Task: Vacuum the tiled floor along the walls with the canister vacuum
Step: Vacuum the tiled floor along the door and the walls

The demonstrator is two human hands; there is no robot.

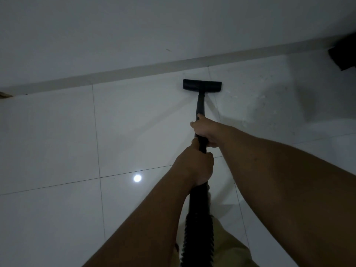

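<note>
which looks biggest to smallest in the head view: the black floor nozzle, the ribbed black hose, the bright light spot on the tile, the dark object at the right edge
1. Ribbed black hose, though nearness to the camera inflates it
2. Black floor nozzle
3. Dark object at the right edge, cut off by the frame, so unsure
4. Bright light spot

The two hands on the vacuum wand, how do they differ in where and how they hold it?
The right hand grips the wand farther down, nearer the floor head; the left hand grips higher up, just above the ribbed hose. The right arm reaches farther forward, and the left arm stays closer to the body. Both hands wrap fully around the black tube.
</note>
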